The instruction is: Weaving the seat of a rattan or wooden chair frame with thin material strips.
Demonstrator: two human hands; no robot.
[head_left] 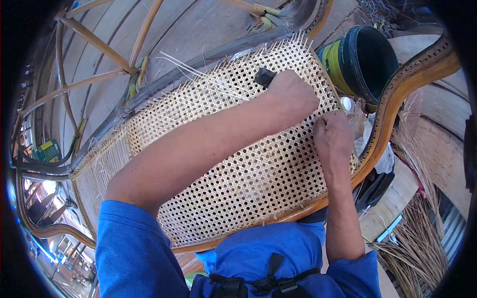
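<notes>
A woven cane panel (248,171) with rows of small holes is stretched over a curved wooden frame (392,102) in front of me. My left hand (293,94) is closed in a fist above the panel's upper right part. Out of that fist sticks a tool with a blocky black end (265,77); the rest is hidden in the fingers. At the panel's right edge, my right hand (334,136) is closed, fingers curled down against the weave. What it grips, if anything, is hidden. Loose cane strands (218,85) lie on the panel's upper part, and cut ends bristle along its far edge.
A dark bucket (360,64) with a yellow-green band lies tilted beyond the panel's right corner. Bundles of dry strips (417,243) spread at the lower right. A frame of bent rattan poles (99,42) stands at the upper left.
</notes>
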